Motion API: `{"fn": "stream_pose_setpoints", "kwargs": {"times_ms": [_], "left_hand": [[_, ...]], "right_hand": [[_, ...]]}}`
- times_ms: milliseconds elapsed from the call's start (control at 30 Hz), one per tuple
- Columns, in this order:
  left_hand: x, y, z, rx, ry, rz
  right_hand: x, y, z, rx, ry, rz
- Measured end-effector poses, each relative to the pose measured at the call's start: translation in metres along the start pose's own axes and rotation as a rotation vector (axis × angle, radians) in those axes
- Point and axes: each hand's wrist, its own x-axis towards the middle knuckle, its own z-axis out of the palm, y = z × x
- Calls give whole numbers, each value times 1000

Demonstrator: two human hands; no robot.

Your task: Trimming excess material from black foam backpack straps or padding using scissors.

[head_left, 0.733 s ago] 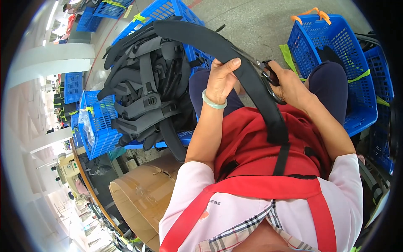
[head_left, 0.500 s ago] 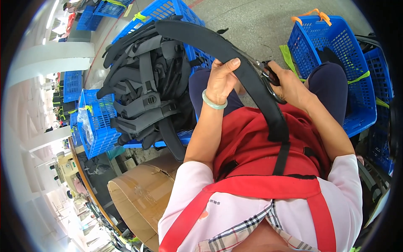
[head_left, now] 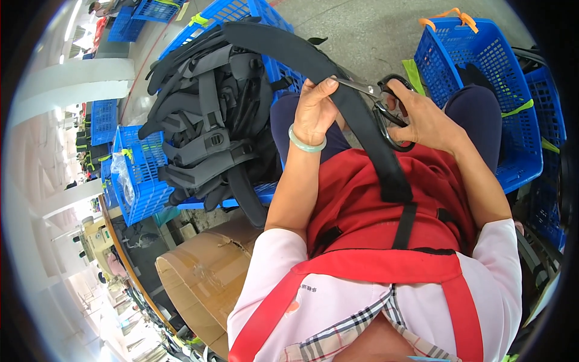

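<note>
A long, curved black padded strap (head_left: 363, 120) runs from the heap of straps at upper left down onto my red apron (head_left: 350, 205). My left hand (head_left: 316, 111) pinches its left edge between thumb and fingers. On the strap's other side, my right hand (head_left: 422, 117) grips black-handled scissors (head_left: 386, 99) through the handle loops. Their handles are spread, and the metal blades lie across the strap's edge, pointing at my left thumb. Whether the tips touch any thread or fabric is too small to tell.
Grey and black padded straps (head_left: 211, 108) fill a blue crate (head_left: 274, 18) at my left. Another blue crate (head_left: 512, 139) with dark pieces inside stands at my right. A cardboard box (head_left: 205, 271) sits by my left elbow. A smaller blue basket (head_left: 142, 175) lies beyond the heap.
The scissors have opened and swung, so their blades now reach across the strap toward my left thumb. My right fingers have spread with the handles. The left hand has shifted slightly left.
</note>
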Motion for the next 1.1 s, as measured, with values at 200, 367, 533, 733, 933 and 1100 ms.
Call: {"fn": "stream_pose_setpoints", "kwargs": {"times_ms": [200, 367, 533, 733, 933, 1100], "left_hand": [[1, -7, 9, 12, -13, 1], [-2, -5, 3, 21, -36, -8], [0, -8, 4, 12, -23, -16], [-1, -3, -3, 14, -32, -31], [-1, -6, 4, -32, -18, -43], [-1, -8, 1, 6, -34, -33]], "right_hand": [[3, 12, 20, 19, 153, -11], [8, 2, 16, -5, 68, 58], [8, 17, 25, 34, 103, 35], [5, 3, 13, 38, 126, -50], [7, 13, 21, 48, 78, 37], [10, 15, 24, 31, 154, -31]]}}
